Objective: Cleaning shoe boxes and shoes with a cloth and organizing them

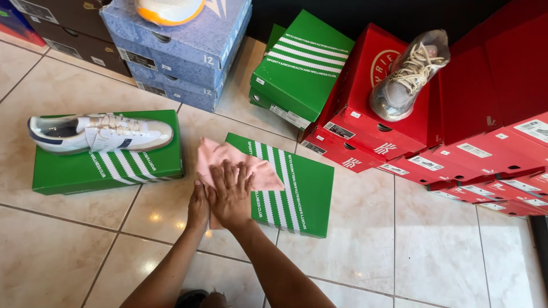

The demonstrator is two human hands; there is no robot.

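Down at mid-frame, a green shoebox (297, 194) with white stripes lies flat on the tiled floor (68, 239), a pink cloth (220, 157) spread over its left end. Left of it a white sneaker (100, 132) rests on another green box (105, 168). Both my hands press flat, side by side, on the cloth: right hand (231, 194) with fingers spread, left hand (198, 206) tucked against it.
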